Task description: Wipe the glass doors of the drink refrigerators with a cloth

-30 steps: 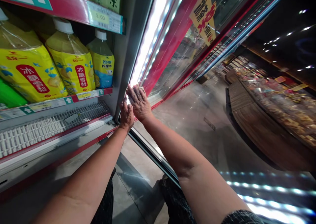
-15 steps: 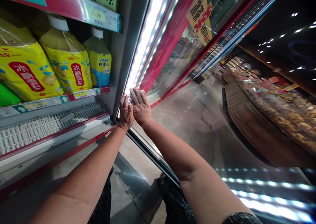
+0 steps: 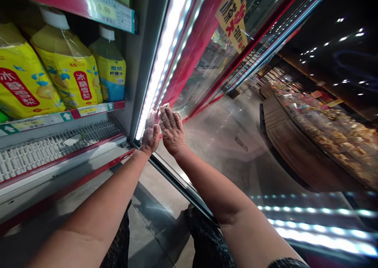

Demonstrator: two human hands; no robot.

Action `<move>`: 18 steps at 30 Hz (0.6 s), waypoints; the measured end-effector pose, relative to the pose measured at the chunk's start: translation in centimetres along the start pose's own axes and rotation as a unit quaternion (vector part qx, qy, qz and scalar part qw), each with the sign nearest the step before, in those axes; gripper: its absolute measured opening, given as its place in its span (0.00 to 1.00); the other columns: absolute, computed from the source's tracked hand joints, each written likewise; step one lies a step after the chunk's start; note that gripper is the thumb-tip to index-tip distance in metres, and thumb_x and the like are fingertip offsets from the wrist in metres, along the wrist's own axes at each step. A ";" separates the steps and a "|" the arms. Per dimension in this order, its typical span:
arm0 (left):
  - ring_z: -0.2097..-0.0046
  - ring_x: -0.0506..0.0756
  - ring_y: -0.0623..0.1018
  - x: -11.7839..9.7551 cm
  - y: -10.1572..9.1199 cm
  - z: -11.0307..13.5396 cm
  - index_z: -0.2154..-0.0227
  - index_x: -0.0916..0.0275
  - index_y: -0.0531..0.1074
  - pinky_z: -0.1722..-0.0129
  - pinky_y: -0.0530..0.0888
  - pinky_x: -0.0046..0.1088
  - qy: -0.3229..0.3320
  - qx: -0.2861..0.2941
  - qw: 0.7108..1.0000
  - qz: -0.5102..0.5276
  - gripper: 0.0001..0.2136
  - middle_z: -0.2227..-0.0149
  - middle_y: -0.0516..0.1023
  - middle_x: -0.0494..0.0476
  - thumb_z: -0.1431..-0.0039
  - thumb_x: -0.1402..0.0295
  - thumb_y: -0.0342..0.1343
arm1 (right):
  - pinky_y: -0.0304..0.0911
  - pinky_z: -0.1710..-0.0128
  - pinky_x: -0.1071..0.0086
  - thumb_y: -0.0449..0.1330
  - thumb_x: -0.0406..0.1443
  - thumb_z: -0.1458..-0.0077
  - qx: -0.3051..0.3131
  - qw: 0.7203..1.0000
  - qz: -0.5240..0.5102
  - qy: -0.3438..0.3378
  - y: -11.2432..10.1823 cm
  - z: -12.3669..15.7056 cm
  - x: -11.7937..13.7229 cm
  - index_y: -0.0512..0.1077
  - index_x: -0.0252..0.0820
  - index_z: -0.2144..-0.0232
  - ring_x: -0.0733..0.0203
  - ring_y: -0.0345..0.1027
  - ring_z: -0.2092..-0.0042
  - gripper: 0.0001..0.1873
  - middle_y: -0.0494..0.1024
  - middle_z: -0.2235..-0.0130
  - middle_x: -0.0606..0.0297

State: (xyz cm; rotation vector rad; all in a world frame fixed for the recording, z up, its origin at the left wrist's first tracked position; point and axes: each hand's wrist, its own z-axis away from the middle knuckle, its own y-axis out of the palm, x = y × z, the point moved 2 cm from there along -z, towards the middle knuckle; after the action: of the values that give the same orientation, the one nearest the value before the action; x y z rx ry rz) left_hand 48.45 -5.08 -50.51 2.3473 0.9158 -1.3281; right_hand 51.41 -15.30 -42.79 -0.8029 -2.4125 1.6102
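Observation:
My right hand [image 3: 173,131] lies flat against the inside of the glass door [image 3: 203,149], low down near its hinge side. Pale, crumpled edges of a cloth [image 3: 165,105] show past its fingertips; most of the cloth is hidden under the palm. Just left of it, my left hand [image 3: 151,137] rests with outstretched fingers by the bottom of the door's hinge edge, its thumb toward the right hand. Glare from the bright light strip [image 3: 161,59] washes over the left fingers. Nothing shows in the left hand.
Left of the hands, a cooler shelf [image 3: 115,106] carries yellow-labelled drink bottles [image 3: 79,75], above a white slatted grille [image 3: 59,149]. Through the glass, a wooden display counter [image 3: 295,142] with packaged goods stands at right. A yellow sign [image 3: 233,19] hangs on another door.
My right hand has slid a little to the right on the glass, widening the gap to my left hand. The left stays near the hinge edge. The whole view has shifted slightly.

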 end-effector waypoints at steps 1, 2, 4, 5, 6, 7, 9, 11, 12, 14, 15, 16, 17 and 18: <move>0.25 0.61 0.51 0.1 0.1 0.0 0.31 0.63 0.60 0.25 0.47 0.43 -0.001 0.005 1.000 0.002 0.42 0.27 0.55 0.69 0.33 0.37 0.30 | 0.41 0.23 0.53 0.44 0.31 0.27 0.000 1.000 -0.004 0.002 0.3 0.1 0.1 0.55 0.35 0.28 0.58 0.39 0.24 0.28 0.54 0.27 0.58; 0.24 0.61 0.50 0.1 0.2 0.1 0.30 0.64 0.59 0.25 0.47 0.42 -0.002 0.008 1.000 0.001 0.42 0.26 0.54 0.69 0.33 0.37 0.30 | 0.42 0.23 0.54 0.44 0.30 0.28 0.003 1.000 -0.007 0.002 0.7 0.3 0.2 0.53 0.35 0.28 0.58 0.39 0.24 0.29 0.54 0.27 0.58; 0.24 0.61 0.49 0.1 0.3 0.2 0.29 0.66 0.57 0.25 0.46 0.43 -0.002 0.012 1.000 -0.006 0.43 0.26 0.51 0.70 0.33 0.38 0.29 | 0.44 0.24 0.55 0.44 0.29 0.28 0.015 1.000 -0.010 -0.009 1.3 1.3 0.3 0.53 0.34 0.28 0.58 0.41 0.25 0.29 0.55 0.27 0.59; 0.24 0.61 0.49 0.1 0.4 0.2 0.29 0.66 0.56 0.25 0.46 0.43 -0.002 0.014 1.000 -0.010 0.43 0.25 0.50 0.70 0.33 0.38 0.28 | 0.45 0.24 0.56 0.44 0.28 0.29 0.023 0.999 -0.010 -0.019 1.4 2.0 0.2 0.54 0.34 0.28 0.58 0.42 0.25 0.29 0.55 0.27 0.60; 0.24 0.61 0.49 0.0 0.4 0.2 0.29 0.67 0.56 0.25 0.46 0.43 -0.003 0.016 1.000 -0.014 0.43 0.25 0.50 0.70 0.32 0.39 0.28 | 0.46 0.24 0.56 0.45 0.28 0.29 0.031 0.999 -0.009 -0.029 1.5 2.8 0.1 0.55 0.34 0.28 0.58 0.42 0.25 0.29 0.56 0.27 0.60; 0.24 0.61 0.49 0.0 0.5 0.2 0.29 0.67 0.57 0.25 0.47 0.43 -0.004 0.019 1.000 -0.017 0.42 0.25 0.49 0.69 0.32 0.39 0.27 | 0.46 0.24 0.57 0.45 0.28 0.29 0.036 0.999 -0.007 -0.037 1.4 3.6 -0.1 0.56 0.35 0.29 0.58 0.42 0.25 0.29 0.56 0.27 0.61; 0.24 0.61 0.47 -0.2 0.6 0.3 0.30 0.66 0.58 0.25 0.47 0.42 -0.006 0.020 1.000 -0.021 0.42 0.24 0.47 0.67 0.32 0.40 0.27 | 0.44 0.24 0.57 0.46 0.28 0.29 0.035 0.999 -0.002 -0.042 0.9 5.0 -0.7 0.56 0.36 0.29 0.59 0.41 0.25 0.29 0.55 0.27 0.61; 0.24 0.60 0.46 -0.3 0.7 0.3 0.29 0.64 0.58 0.25 0.47 0.42 -0.004 0.020 1.000 -0.021 0.41 0.24 0.46 0.66 0.32 0.39 0.27 | 0.41 0.23 0.57 0.47 0.28 0.29 0.021 0.999 0.006 -0.035 0.0 5.9 -1.2 0.56 0.36 0.29 0.60 0.40 0.25 0.29 0.55 0.27 0.61; 0.23 0.60 0.46 -0.4 0.7 0.3 0.29 0.64 0.58 0.25 0.46 0.42 -0.003 0.020 1.000 -0.019 0.41 0.24 0.46 0.65 0.32 0.39 0.27 | 0.40 0.23 0.57 0.47 0.29 0.29 0.013 0.999 0.011 -0.030 -0.4 6.1 -1.3 0.56 0.36 0.29 0.60 0.40 0.24 0.29 0.55 0.27 0.61; 0.23 0.60 0.45 -0.4 0.8 0.3 0.29 0.63 0.58 0.25 0.46 0.42 -0.002 0.018 1.000 -0.017 0.41 0.24 0.46 0.65 0.32 0.40 0.27 | 0.38 0.23 0.55 0.47 0.29 0.29 -0.002 1.000 0.020 -0.013 -1.1 6.0 -1.4 0.55 0.37 0.29 0.60 0.38 0.24 0.29 0.55 0.27 0.60; 0.23 0.59 0.45 -0.4 0.9 0.3 0.29 0.62 0.57 0.25 0.46 0.42 -0.002 0.018 1.000 -0.017 0.41 0.24 0.45 0.64 0.32 0.40 0.27 | 0.37 0.23 0.54 0.47 0.29 0.29 -0.007 1.000 0.023 -0.004 -1.4 5.7 -1.4 0.55 0.37 0.28 0.59 0.38 0.24 0.29 0.54 0.27 0.60; 0.23 0.59 0.44 -0.3 0.9 0.4 0.29 0.62 0.57 0.25 0.46 0.42 -0.001 0.017 1.000 -0.018 0.41 0.24 0.45 0.64 0.32 0.40 0.26 | 0.37 0.23 0.54 0.47 0.29 0.29 -0.009 1.000 0.025 0.004 -1.5 5.4 -1.3 0.55 0.37 0.28 0.59 0.37 0.24 0.29 0.53 0.27 0.59; 0.23 0.59 0.44 -0.4 1.0 0.4 0.29 0.63 0.56 0.25 0.46 0.42 0.000 0.016 1.000 -0.019 0.41 0.24 0.44 0.65 0.32 0.40 0.26 | 0.37 0.23 0.53 0.47 0.28 0.29 -0.011 1.000 0.025 0.011 -1.5 5.1 -1.2 0.54 0.37 0.28 0.59 0.37 0.24 0.30 0.53 0.27 0.59; 0.23 0.59 0.44 -0.4 1.0 0.4 0.29 0.63 0.56 0.25 0.46 0.42 0.002 0.018 1.000 -0.021 0.41 0.24 0.44 0.65 0.32 0.39 0.26 | 0.37 0.23 0.53 0.47 0.28 0.30 -0.012 1.000 0.025 0.014 -1.4 4.9 -1.1 0.54 0.37 0.28 0.59 0.37 0.24 0.30 0.53 0.27 0.58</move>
State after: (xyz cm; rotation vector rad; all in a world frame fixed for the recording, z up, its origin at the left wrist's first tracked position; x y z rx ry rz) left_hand 48.68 -6.21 -50.44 2.3698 0.9539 -1.3677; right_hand 49.98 -20.24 -43.39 -0.8899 -2.4160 1.5785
